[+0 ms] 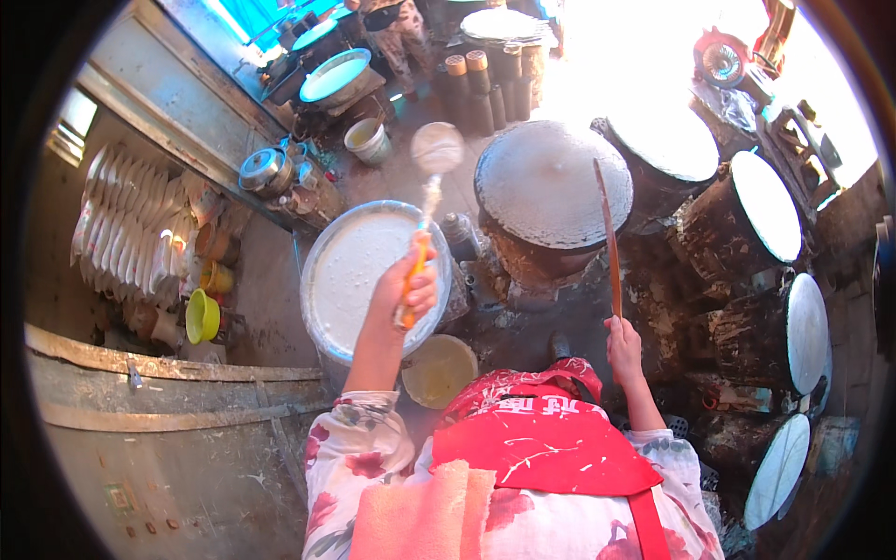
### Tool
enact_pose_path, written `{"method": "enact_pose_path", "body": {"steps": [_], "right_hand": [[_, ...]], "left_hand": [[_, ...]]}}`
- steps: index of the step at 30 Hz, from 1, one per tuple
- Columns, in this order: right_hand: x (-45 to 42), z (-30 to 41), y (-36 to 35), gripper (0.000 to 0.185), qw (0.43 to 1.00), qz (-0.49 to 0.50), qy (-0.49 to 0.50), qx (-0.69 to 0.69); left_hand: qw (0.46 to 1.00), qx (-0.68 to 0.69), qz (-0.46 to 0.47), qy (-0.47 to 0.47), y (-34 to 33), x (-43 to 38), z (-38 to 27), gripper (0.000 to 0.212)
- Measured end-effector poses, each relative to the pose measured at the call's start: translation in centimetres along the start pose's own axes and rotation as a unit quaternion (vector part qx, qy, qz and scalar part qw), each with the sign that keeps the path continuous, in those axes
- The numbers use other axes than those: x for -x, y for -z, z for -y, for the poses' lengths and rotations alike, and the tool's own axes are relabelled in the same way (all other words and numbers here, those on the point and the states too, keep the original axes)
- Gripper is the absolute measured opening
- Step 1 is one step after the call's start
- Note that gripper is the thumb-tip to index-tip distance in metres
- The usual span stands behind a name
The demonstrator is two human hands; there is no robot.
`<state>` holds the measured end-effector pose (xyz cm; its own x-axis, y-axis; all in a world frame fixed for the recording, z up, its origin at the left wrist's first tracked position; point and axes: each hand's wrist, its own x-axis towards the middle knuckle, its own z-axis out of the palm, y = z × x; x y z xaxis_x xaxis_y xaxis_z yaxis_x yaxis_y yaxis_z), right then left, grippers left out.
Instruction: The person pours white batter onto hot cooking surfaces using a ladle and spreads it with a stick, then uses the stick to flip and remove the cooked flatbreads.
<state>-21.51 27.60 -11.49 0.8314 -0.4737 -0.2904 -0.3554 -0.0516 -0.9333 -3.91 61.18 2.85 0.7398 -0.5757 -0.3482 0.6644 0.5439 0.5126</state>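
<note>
My left hand [406,283] grips the orange handle of a ladle [437,148], whose round bowl is slightly blurred and coated with pale batter. Below that hand stands a wide basin [306,280] of white, bubbly batter. In my right hand [623,350] is a long, thin wooden spatula [608,231], held by its lower end. The spatula's upper part overlaps the right side of a round griddle [553,185] in the view; whether it touches cannot be told. A thin pale layer covers the griddle, with haze about it.
A bucket [439,371] of yellowish liquid stands by my apron. More round griddles [765,206] on dark stoves curve along the right. Cylindrical coal briquettes [483,105] stand beyond the main griddle. Another person [399,42] is at the back. A lidded pot [266,170] sits left.
</note>
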Motion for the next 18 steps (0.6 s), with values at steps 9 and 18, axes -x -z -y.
{"method": "enact_pose_path", "body": {"steps": [9,18], "right_hand": [[-7.6,3.9,4.6,0.026,0.998,0.022,-0.049,-0.036],[-12.9,3.4,5.3,0.027,0.986,0.125,0.029,0.105]], "left_hand": [[0.987,-0.135,0.01,0.085,-11.6,-11.9,6.2,0.027],[0.999,0.032,-0.005,0.028,-10.0,-9.8,7.9,0.025]]}}
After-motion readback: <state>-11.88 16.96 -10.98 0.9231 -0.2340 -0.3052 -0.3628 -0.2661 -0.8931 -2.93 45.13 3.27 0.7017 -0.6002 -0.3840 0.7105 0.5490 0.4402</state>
